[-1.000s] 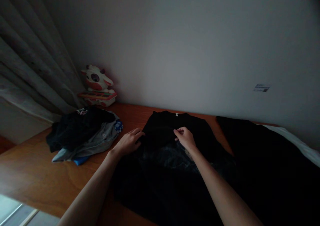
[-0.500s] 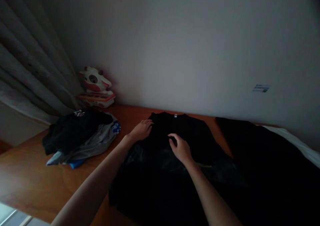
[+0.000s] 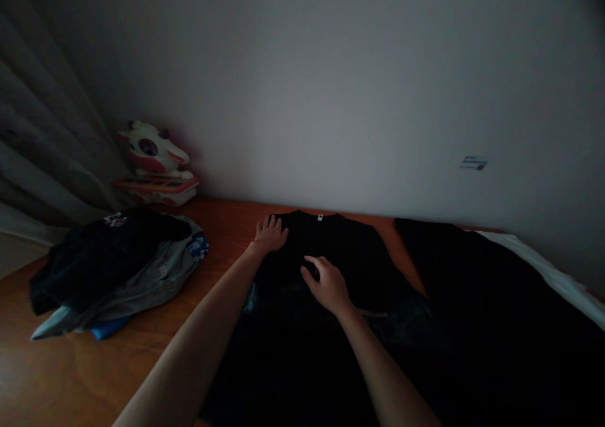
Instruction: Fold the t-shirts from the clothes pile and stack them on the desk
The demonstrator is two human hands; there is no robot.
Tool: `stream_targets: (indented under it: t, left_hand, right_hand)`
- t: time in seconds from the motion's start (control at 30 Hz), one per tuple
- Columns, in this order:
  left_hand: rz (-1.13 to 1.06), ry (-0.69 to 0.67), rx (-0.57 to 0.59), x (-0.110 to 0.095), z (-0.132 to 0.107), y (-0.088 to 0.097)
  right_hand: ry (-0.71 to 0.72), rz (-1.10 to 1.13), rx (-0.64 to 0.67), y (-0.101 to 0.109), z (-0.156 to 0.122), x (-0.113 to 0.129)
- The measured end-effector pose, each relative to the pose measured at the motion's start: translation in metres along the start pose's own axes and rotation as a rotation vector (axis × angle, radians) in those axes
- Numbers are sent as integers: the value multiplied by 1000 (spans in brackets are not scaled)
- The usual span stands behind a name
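Observation:
A black shirt (image 3: 350, 244) lies spread out on the wooden table, its neckline and small white label toward the wall. My left hand (image 3: 271, 233) rests flat on the shirt's far left shoulder, fingers spread. Over the middle of the shirt is my right hand (image 3: 327, 283), its thumb and fingers curved apart with nothing between them. Whether the right hand touches the cloth, I cannot tell. The lower part of the shirt is very dark and partly covered by my forearms.
A heap of clothes (image 3: 118, 263), black, grey and blue, lies at the left. Behind it stands a cow-shaped toy keyboard (image 3: 158, 165) beside a curtain (image 3: 42, 125). More black cloth (image 3: 482, 276) lies at the right over a white piece (image 3: 524, 254). The wall (image 3: 331, 87) borders the wooden table (image 3: 155, 345).
My left hand has moved farther up the shirt's left shoulder, and its fingers have spread. The right hand keeps its curved shape over the shirt. The whole view has shifted slightly.

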State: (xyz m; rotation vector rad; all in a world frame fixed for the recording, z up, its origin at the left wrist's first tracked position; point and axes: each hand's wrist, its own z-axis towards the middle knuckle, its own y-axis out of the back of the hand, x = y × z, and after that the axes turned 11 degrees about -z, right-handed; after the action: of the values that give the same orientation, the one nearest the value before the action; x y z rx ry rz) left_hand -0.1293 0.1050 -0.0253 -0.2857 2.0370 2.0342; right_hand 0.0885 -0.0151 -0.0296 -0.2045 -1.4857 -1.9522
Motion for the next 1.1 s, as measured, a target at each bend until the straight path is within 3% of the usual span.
stream_targets:
  t: [0.27,0.37,0.57,0.7,0.9,1.03,1.1]
  left_hand:
    - [16,-80,-99,-14,-16,7]
    - [16,-125,-73,-15,-26,5]
    - [13,-168,-37,-9,-38,-1]
    - [28,-160,-5,-9,-41,3]
    - [52,-130,68,-18,-44,11]
    - [90,-152,-63,-29,-47,9]
    - [71,-134,-61,-36,-51,5]
  right_hand:
    - [-29,-175,-157,-4,-2,1]
    - [32,-205,-203,1,-3,7]
    - [505,-120,82,10,-11,32]
    - [611,-133,205,7,-16,42]
    - [594,-23,130,1,-19,40]
    - [407,35,-38,5,-14,38]
    - [263,26,-135,9,-10,33]
